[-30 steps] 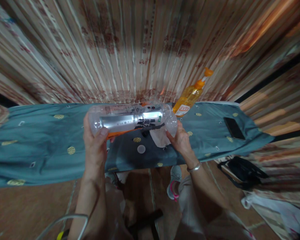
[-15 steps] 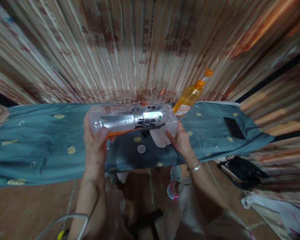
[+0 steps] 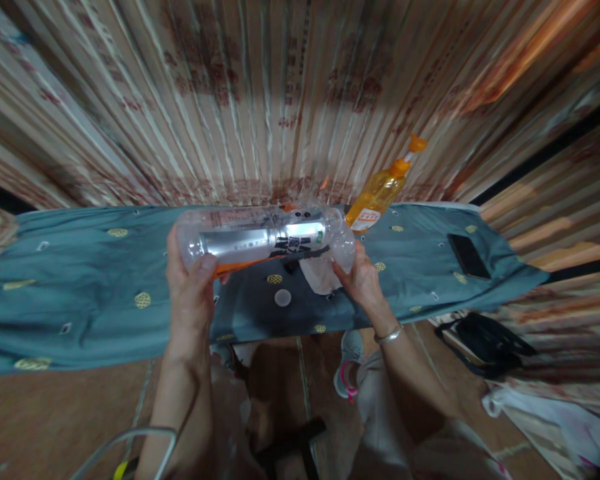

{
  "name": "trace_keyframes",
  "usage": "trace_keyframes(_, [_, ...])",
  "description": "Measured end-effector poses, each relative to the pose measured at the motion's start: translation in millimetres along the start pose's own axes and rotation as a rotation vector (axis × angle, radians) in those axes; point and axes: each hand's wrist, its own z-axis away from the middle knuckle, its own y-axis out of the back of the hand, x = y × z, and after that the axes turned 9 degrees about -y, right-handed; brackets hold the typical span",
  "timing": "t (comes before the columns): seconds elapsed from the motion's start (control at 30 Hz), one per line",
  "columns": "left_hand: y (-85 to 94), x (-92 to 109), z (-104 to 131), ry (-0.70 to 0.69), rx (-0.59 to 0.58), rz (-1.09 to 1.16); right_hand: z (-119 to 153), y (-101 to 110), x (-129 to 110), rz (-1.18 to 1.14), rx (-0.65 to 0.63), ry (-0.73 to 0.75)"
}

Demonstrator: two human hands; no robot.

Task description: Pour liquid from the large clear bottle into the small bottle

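Note:
A large clear plastic bottle [image 3: 265, 237] with a silver and orange label lies sideways in the air above the table. At its left end, my left hand [image 3: 193, 273] grips the base, thumb across the front. My right hand [image 3: 360, 277] is closed around the other end, near the narrowing neck. Beneath the bottle, a small round white cap [image 3: 283, 298] rests on the cloth. Next to it is a pale, whitish piece [image 3: 320, 277], partly hidden by the bottle; I cannot make out what it is.
Behind my right hand stands an orange pump bottle [image 3: 377, 197]. A black phone [image 3: 469, 256] lies farther right on the green cloth-covered table [image 3: 90, 267]. Striped curtains hang close behind. A black bag [image 3: 490, 340] sits at the lower right, below the table.

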Motion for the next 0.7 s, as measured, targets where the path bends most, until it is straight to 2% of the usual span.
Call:
trace_keyframes(0.2, [-1.6,2.8,-0.3,0.056,0.068,0.007,0.1,-0.6,0.5,-0.008,0.002,-0.005])
trace_keyframes(0.7, [-2.8,4.2,-1.2,0.031,0.035,0.009,0.5,-1.6,1.7,-0.021,-0.006,-0.01])
